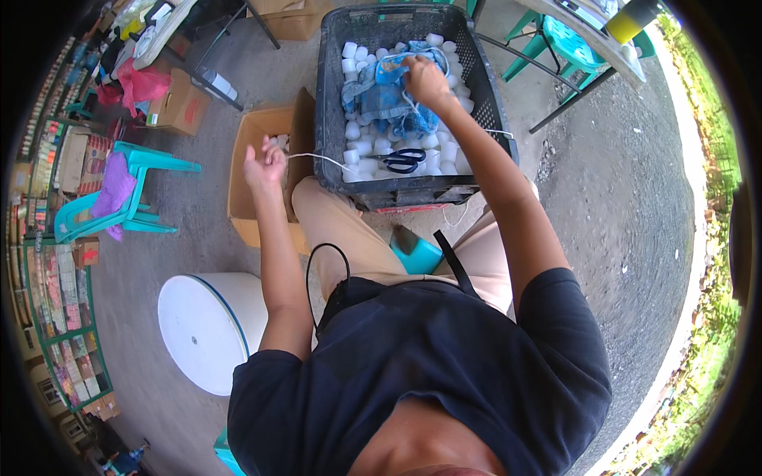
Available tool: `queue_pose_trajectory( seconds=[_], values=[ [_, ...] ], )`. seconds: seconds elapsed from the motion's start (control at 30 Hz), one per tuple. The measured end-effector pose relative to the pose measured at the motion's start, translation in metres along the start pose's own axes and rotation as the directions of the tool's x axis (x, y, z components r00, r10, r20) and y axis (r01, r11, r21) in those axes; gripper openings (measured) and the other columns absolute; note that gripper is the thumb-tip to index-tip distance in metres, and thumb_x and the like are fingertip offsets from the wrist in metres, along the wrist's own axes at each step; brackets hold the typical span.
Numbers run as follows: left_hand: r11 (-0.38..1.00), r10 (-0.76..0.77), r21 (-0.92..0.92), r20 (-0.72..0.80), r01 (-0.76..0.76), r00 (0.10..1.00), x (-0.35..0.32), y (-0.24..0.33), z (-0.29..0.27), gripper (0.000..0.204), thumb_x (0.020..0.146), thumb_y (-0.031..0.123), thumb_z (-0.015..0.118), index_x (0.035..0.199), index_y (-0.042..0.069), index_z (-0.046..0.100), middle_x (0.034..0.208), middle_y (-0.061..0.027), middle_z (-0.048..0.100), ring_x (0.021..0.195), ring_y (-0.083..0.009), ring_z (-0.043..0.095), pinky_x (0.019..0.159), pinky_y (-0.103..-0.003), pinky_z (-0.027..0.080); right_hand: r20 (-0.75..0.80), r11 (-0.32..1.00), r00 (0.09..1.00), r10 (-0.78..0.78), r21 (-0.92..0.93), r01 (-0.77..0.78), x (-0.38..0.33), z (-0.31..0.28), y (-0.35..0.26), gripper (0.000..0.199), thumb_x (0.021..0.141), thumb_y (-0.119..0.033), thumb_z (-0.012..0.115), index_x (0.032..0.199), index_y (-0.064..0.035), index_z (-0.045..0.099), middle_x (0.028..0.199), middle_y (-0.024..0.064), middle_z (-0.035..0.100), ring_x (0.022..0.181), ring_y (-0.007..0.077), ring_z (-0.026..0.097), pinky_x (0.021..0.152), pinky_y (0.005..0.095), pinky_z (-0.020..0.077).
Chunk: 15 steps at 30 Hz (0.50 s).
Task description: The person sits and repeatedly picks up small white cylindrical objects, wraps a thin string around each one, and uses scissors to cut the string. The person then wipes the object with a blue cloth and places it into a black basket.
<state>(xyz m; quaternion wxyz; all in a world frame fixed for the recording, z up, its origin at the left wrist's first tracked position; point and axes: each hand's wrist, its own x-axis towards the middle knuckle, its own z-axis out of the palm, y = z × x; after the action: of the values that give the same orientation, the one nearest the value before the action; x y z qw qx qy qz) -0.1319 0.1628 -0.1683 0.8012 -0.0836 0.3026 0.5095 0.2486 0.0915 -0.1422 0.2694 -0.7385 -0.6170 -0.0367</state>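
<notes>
A large black crate (333,103) stands in front of my knees, filled with small white rounded cylinders (361,148). A crumpled blue patterned cloth (373,99) with white string along it lies on top of them. My right hand (429,83) is over the cloth, its fingers closed on the upper part. Left of the crate, my left hand (264,164) is raised over a cardboard box, fingers curled. A white cord (317,157) runs from it across the crate's near left corner. Scissors (403,161) with dark handles rest on the white pieces near the front.
The open cardboard box (242,190) has some white pieces inside. A white round container (202,333) lies by my left side. A teal chair (135,190) with purple cloth stands at left. Tables (579,36) and teal stools (567,44) are at far right.
</notes>
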Motion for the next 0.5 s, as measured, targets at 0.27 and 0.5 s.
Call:
queue_pose_trajectory(
  seconds=[0.27,0.5],
  values=[
    [-0.568,-0.348,0.599,0.446,-0.564,0.824,-0.022,-0.158,0.096,0.021,0.083,0.019,0.065,0.095,0.003,0.072,0.101,-0.016,0.07,0.089,-0.0251,0.068,0.078,-0.035,0.052,0.273,0.978,0.949,0.155,-0.181,-0.108,0.032,0.013,0.003,0.045,0.079,-0.016,0.06,0.123,-0.0282,0.059,0.123,0.0213,0.052,0.104,0.0395,0.06,0.09,0.0443,0.0496],
    [-0.98,0.081,0.178,-0.048,0.088,0.996,0.074,-0.204,0.029,0.037,0.09,0.016,0.058,0.127,0.014,0.06,0.135,-0.0044,0.054,0.124,-0.0188,0.052,0.092,-0.034,0.048,-0.109,0.326,0.976,0.186,0.944,0.043,0.05,-0.055,0.029,0.036,0.084,0.001,0.057,0.12,-0.0031,0.056,0.104,0.0105,0.06,0.091,0.019,0.061,0.081,0.0396,0.0533]
  ],
)
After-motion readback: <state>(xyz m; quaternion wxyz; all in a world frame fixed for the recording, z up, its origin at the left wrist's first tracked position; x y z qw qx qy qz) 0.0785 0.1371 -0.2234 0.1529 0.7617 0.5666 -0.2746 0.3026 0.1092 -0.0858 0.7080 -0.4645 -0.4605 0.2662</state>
